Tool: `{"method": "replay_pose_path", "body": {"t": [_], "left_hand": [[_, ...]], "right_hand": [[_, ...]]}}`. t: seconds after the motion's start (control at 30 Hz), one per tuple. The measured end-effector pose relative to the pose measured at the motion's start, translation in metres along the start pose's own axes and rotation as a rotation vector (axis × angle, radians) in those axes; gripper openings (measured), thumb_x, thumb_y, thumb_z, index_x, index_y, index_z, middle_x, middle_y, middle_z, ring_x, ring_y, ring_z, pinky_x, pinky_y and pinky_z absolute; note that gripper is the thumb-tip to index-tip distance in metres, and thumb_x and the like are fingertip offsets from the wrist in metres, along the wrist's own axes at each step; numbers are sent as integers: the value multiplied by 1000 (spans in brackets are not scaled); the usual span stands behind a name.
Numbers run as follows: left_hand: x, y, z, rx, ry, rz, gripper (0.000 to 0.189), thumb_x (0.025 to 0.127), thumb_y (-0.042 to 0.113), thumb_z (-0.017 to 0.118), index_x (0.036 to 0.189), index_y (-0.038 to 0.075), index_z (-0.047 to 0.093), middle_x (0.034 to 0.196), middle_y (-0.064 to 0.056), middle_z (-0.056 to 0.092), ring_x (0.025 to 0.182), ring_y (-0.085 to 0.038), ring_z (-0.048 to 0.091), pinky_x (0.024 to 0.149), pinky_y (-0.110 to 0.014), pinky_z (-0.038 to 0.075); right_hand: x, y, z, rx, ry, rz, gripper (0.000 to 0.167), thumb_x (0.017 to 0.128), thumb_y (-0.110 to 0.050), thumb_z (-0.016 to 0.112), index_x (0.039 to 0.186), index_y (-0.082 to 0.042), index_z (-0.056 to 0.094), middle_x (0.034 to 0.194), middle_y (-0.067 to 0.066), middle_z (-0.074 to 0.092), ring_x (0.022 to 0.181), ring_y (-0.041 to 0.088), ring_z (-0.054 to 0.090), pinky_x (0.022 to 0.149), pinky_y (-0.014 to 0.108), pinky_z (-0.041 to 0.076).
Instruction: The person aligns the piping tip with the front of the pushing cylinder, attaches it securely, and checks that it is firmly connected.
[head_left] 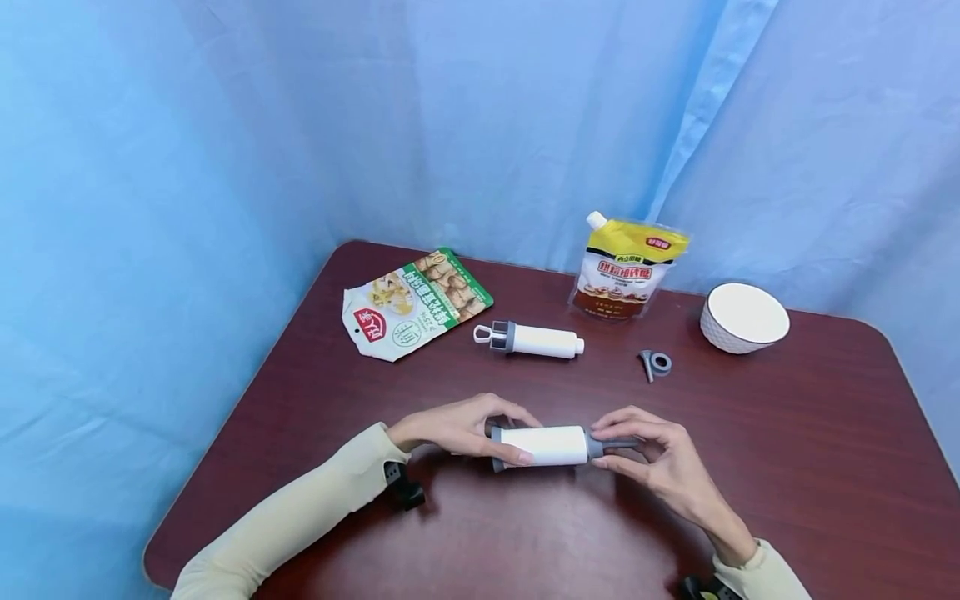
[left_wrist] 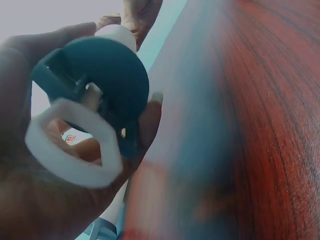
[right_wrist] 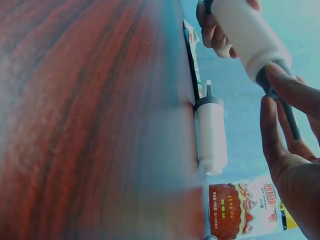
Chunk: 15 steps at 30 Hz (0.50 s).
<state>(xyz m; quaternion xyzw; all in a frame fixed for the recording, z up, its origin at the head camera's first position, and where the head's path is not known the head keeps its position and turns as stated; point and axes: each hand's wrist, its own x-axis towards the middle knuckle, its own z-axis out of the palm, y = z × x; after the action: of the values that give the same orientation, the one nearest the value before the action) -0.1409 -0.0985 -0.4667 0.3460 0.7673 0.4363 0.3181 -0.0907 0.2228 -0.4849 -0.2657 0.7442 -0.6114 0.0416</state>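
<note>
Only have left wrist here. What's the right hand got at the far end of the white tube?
Observer: The right hand pinches a grey nozzle at that end of the white tube.
Operator: Any spare one lying around?
Observer: A loose grey spouted ring lies on the table, left of the white bowl and nearer the person.
Operator: Anything on the tip of the second tube?
Observer: No. The second tube, lying beyond the first, shows a bare white tip at its right end.
</note>
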Motion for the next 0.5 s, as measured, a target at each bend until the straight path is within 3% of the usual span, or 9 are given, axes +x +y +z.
{"method": "replay_pose_path", "body": {"t": [0.23,0.5], "left_hand": [[0,3,-4,7,-22,5,41,96,33,76,135,25,69,122,11,71,105,-8,62,92,-21,50],[-2,4,-5,84,30,10,47,93,40,78,137,30,67,129,11,67,108,-5,59,92,-22,49]], "right_hand": [[1,0,-1,-11,1,-8,36,78,10,84,111,-1,76,114,11,71,107,13,71,85,28,62],[4,-2,0,-65,-6,45,32,87,3,80,117,-5,75,112,8,74,102,7,71,84,24,61]]}}
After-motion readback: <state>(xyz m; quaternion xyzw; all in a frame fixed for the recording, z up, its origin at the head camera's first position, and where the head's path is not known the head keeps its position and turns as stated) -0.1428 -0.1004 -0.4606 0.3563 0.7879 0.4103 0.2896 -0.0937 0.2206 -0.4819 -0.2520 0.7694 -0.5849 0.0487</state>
